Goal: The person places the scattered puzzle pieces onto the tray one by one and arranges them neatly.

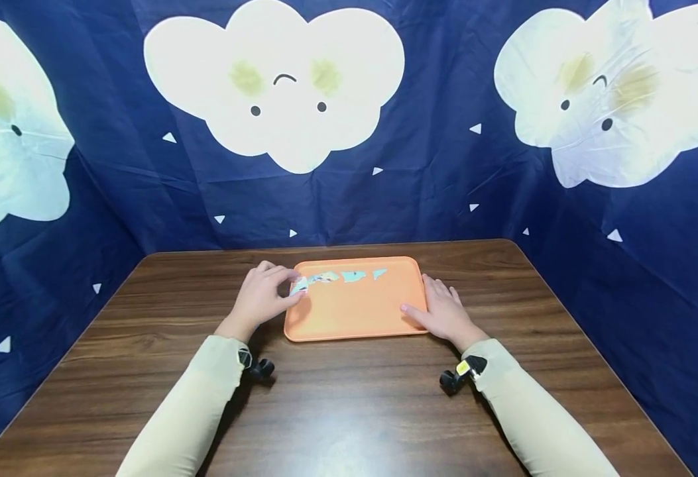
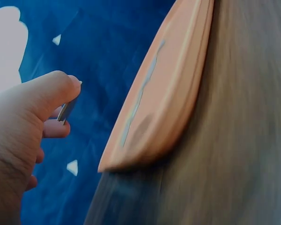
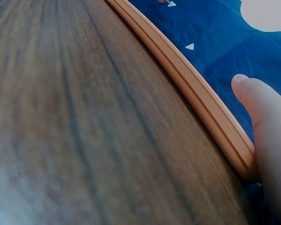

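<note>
My left hand (image 1: 263,298) pinches a thin, flat piece with a light-blue and white print (image 1: 299,285) between thumb and fingers, over the left end of an orange tray (image 1: 354,315). In the left wrist view this held piece (image 2: 68,110) appears edge-on, raised above the tray. Along the tray's far side lie irregular flat pieces: a multicoloured one (image 1: 325,277), a turquoise one (image 1: 353,275) and a small pale-blue one (image 1: 380,273). At the tray's right edge rests my right hand (image 1: 442,308), fingers extended along the outside and thumb reaching over the rim.
The tray lies near the far edge of a brown wood-grain table (image 1: 349,411). Behind and beside the table hangs a dark-blue cloth (image 1: 432,212) printed with white clouds and small triangles. Each wrist wears a small black camera.
</note>
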`<control>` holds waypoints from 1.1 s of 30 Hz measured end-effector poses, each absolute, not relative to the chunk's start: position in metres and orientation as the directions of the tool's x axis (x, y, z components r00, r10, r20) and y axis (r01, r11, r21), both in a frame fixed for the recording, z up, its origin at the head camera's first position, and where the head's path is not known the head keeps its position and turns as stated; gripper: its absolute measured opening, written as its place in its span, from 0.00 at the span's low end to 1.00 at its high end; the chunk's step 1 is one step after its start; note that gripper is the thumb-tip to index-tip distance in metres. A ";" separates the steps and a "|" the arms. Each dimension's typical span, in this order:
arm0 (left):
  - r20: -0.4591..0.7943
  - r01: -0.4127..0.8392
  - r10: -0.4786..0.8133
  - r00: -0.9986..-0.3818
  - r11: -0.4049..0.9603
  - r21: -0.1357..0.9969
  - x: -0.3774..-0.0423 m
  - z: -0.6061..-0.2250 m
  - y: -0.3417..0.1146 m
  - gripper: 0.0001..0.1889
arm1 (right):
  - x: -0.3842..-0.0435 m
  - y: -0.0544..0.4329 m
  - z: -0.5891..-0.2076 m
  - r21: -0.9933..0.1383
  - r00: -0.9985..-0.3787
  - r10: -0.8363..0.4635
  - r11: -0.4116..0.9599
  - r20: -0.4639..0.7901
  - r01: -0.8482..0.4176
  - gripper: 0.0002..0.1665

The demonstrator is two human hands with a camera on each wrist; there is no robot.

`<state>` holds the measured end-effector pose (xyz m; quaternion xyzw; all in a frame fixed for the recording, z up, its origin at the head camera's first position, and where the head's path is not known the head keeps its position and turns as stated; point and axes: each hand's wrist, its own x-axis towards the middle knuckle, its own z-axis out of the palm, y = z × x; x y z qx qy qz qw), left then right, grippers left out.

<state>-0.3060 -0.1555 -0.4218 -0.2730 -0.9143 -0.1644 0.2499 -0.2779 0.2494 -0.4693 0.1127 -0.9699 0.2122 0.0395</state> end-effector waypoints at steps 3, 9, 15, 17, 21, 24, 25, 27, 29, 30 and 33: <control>0.551 0.598 0.422 -0.720 0.780 0.183 -0.309 -0.419 -0.140 0.18 | -0.279 0.248 -0.467 -0.412 -0.971 -0.205 0.879 0.127 -0.239 0.64; 0.535 0.620 0.441 -0.720 0.756 0.212 -0.317 -0.417 -0.111 0.19 | -0.278 0.245 -0.464 -0.412 -0.971 -0.204 0.880 0.121 -0.236 0.63; 0.505 0.631 0.461 -0.730 0.738 0.239 -0.321 -0.417 -0.085 0.17 | -0.277 0.245 -0.464 -0.413 -0.971 -0.203 0.879 0.128 -0.238 0.64; 0.503 0.633 0.462 -0.730 0.735 0.244 -0.322 -0.417 -0.076 0.16 | -0.277 0.246 -0.464 -0.410 -0.971 -0.203 0.881 0.127 -0.238 0.64; 0.487 0.623 0.460 -0.742 0.742 0.249 -0.323 -0.416 -0.059 0.16 | -0.276 0.247 -0.462 -0.402 -0.971 -0.201 0.885 0.129 -0.237 0.63; 0.471 0.621 0.473 -0.744 0.751 0.226 -0.326 -0.416 -0.047 0.16 | -0.276 0.247 -0.463 -0.402 -0.972 -0.201 0.885 0.125 -0.234 0.62; 0.467 0.623 0.481 -0.742 0.753 0.213 -0.327 -0.417 -0.043 0.16 | -0.276 0.247 -0.463 -0.403 -0.972 -0.200 0.885 0.123 -0.233 0.62; 0.464 0.629 0.497 -0.733 0.755 0.186 -0.329 -0.419 -0.036 0.17 | -0.275 0.247 -0.463 -0.400 -0.972 -0.200 0.887 0.121 -0.232 0.61; 0.461 0.632 0.506 -0.729 0.756 0.169 -0.331 -0.422 -0.030 0.17 | -0.275 0.247 -0.463 -0.397 -0.972 -0.201 0.888 0.119 -0.233 0.61; 0.457 0.632 0.508 -0.730 0.756 0.169 -0.332 -0.423 -0.027 0.16 | -0.275 0.247 -0.464 -0.397 -0.972 -0.202 0.888 0.119 -0.233 0.61; 0.440 0.624 0.506 -0.742 0.761 0.178 -0.334 -0.426 -0.020 0.16 | -0.275 0.246 -0.464 -0.397 -0.971 -0.207 0.887 0.115 -0.237 0.62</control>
